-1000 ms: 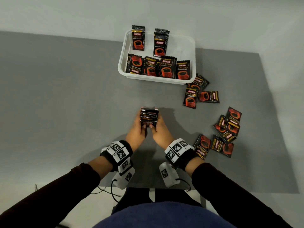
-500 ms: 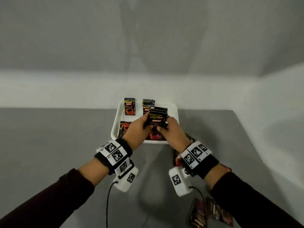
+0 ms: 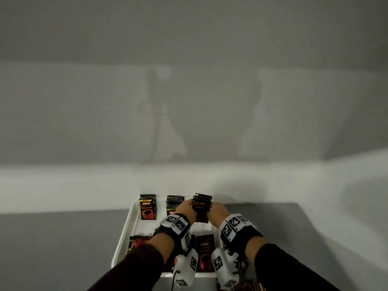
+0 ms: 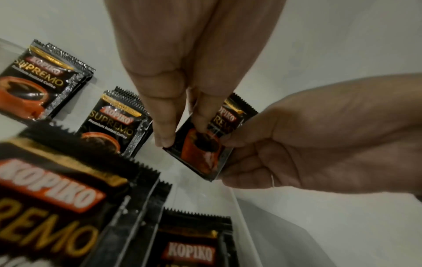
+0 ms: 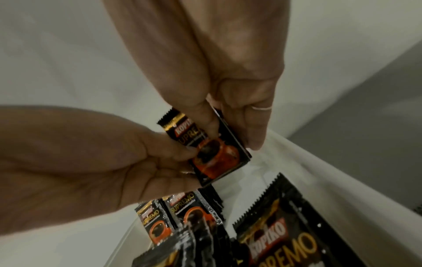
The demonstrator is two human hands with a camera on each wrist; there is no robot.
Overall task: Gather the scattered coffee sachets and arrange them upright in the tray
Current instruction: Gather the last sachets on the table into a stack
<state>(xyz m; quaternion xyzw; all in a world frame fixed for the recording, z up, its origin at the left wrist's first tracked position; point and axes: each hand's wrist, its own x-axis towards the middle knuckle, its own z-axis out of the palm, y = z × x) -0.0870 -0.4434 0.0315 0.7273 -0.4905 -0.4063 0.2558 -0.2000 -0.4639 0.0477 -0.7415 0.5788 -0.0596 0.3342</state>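
Head view shows a grey table (image 3: 63,248) set against a pale wall (image 3: 189,101), with a white plastic tray (image 3: 123,238) at its far edge. Both forearms in dark sleeves (image 3: 136,267) reach over the tray, each wrist wearing a black band with square printed markers (image 3: 176,224). Along the tray's far wall stand two small upright bundles of Kopiko Supremo coffee sachets, one at the left (image 3: 148,207) and one toward the middle (image 3: 173,203). More sachets stand in the near row (image 3: 204,246), partly hidden by the arms. Over the far right part of the tray the left hand (image 3: 184,207) and the right hand (image 3: 216,213) together hold a held stack of sachets (image 3: 202,203) upright, one hand on each side.

From the left wrist, the left fingers (image 4: 164,126) and thumb pinch the stack's near edge (image 4: 200,153). From the right wrist, the right thumb and fingers (image 5: 253,126) clamp the opposite edge (image 5: 217,153). The stack's lower end hangs just above the tray floor; whether it touches is unclear. A thin ring (image 5: 261,107) sits on one right finger.
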